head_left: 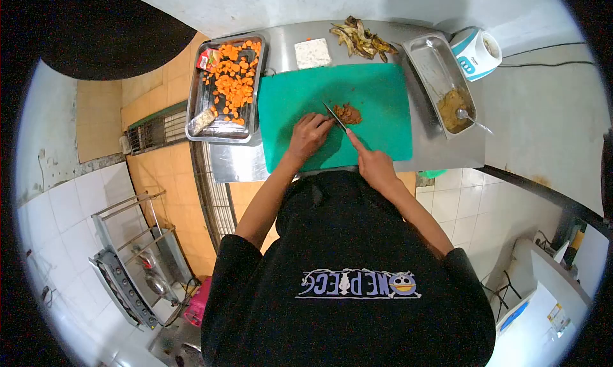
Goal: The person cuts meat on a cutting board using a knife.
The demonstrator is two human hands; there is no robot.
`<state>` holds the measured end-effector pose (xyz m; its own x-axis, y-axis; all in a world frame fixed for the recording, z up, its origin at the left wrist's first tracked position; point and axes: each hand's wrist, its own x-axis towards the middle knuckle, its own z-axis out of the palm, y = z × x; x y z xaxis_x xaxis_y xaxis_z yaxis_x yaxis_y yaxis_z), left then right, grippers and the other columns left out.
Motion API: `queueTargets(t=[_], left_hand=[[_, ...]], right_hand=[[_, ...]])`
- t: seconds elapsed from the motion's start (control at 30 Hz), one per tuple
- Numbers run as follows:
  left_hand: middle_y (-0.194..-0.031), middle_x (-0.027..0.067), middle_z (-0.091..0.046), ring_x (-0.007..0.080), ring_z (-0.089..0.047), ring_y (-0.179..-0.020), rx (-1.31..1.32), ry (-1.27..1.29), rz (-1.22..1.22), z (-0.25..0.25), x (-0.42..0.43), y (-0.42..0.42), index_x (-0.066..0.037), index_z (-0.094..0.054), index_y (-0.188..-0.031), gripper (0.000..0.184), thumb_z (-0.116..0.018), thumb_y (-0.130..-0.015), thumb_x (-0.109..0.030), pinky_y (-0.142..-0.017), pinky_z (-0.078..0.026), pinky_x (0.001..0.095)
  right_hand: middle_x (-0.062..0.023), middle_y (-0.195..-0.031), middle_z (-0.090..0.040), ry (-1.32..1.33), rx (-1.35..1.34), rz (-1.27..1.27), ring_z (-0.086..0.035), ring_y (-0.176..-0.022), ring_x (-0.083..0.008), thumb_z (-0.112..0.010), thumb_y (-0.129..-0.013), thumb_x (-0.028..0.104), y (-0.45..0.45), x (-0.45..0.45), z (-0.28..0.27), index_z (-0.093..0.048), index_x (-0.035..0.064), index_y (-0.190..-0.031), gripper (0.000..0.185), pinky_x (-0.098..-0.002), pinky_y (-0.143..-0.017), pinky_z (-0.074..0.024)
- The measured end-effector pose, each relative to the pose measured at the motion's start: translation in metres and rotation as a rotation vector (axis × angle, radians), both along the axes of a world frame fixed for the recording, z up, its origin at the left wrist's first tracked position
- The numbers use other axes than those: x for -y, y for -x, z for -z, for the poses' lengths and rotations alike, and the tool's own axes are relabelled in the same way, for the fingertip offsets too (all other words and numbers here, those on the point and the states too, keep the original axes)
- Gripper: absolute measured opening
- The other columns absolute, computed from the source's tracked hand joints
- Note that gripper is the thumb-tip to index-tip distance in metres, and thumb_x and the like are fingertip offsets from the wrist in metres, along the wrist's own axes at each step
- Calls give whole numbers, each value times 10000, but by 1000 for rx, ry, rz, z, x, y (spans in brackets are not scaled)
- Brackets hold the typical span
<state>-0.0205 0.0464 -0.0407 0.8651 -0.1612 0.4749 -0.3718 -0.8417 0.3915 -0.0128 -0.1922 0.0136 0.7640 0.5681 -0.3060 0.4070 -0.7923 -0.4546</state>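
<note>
On the green cutting board (383,89), my right hand (374,163) is closed round the handle of a knife (336,118), its blade pointing up and to the left. My left hand (309,134) lies just left of the blade with its fingers bent together on a small brown piece, mostly hidden under the fingertips. Finely cut brown bits (349,113) form a small heap right of the blade.
A tray (257,80) with orange pieces and packets stands at the left. Behind the board are a white block (313,53) and peels (361,38). At the right are a metal pan (429,64) with yellowish paste and a spoon (464,115), and a white-and-blue appliance (476,55).
</note>
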Motion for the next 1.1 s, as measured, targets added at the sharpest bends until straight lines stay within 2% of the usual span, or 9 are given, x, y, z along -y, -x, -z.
queueTargets(t=[0.2,0.3,0.4,0.47,0.5,0.57,0.77,0.87,1.1], left_hand=[[-955,29,-675,261,-673,-927,-10,25,7,6,1,-4,-117,-749,-1006,235,-746,-774,-78,-793,-571,390],[-1073,69,-682,307,-669,-965,-27,74,18,10,1,-1,-112,-728,-1109,344,-734,-770,-55,-809,-574,425],[-964,49,-676,268,-669,-917,30,53,-3,2,2,-4,-103,-750,-1007,228,-753,-781,-75,-793,-573,392],[-969,47,-666,266,-667,-923,-17,5,47,-2,-3,-3,-103,-751,-1012,216,-758,-796,-92,-803,-572,393],[-969,47,-666,266,-667,-923,-13,1,47,-2,-3,-2,-103,-751,-1012,216,-758,-796,-92,-803,-572,393],[-965,46,-653,267,-664,-932,-18,51,8,-1,2,-2,-107,-752,-1016,223,-757,-793,-103,-808,-571,395],[-954,44,-647,269,-657,-926,29,-1,9,0,1,-3,-108,-752,-1013,206,-746,-808,-113,-795,-567,393],[-940,45,-648,274,-655,-907,-33,17,-15,-6,3,1,-105,-748,-1000,191,-751,-809,-101,-783,-566,391],[-925,56,-660,282,-657,-884,-38,38,-4,3,1,-4,-92,-743,-979,175,-757,-806,-73,-772,-564,403]], right_hand=[[-190,-631,-622,45,58,-45,-634,-581,-433,-567,-960,105,-1,1,6,-219,367,-1625,794,-592,-560,-504],[-179,-643,-629,81,85,-59,-642,-591,-427,-569,-962,114,-8,-10,12,-215,376,-1625,796,-591,-567,-509],[-237,-765,-694,116,81,-49,-680,-651,-431,-576,-956,139,-24,-20,7,-186,405,-1622,816,-585,-591,-540],[-238,-697,-617,-51,-155,24,-631,-643,-447,-504,-1010,139,-39,-23,5,-224,379,-1623,715,-542,-660,-525],[-238,-697,-617,-56,-151,24,-631,-643,-447,-504,-1010,139,-44,-20,10,-224,379,-1623,715,-542,-660,-525],[-305,-791,-664,-305,-250,-6,-649,-699,-502,-485,-1024,192,-50,-10,17,-213,372,-1618,678,-607,-693,-537],[-310,-788,-661,-91,-213,18,-648,-703,-509,-483,-1024,189,-24,-4,-16,-229,351,-1617,665,-610,-691,-532],[-261,-722,-630,-71,-103,32,-621,-683,-484,-470,-1020,137,-9,-1,-10,-265,330,-1615,658,-565,-692,-508],[-252,-708,-640,-25,1,5,-624,-645,-483,-505,-998,126,-4,2,13,-240,368,-1617,715,-608,-626,-497]])
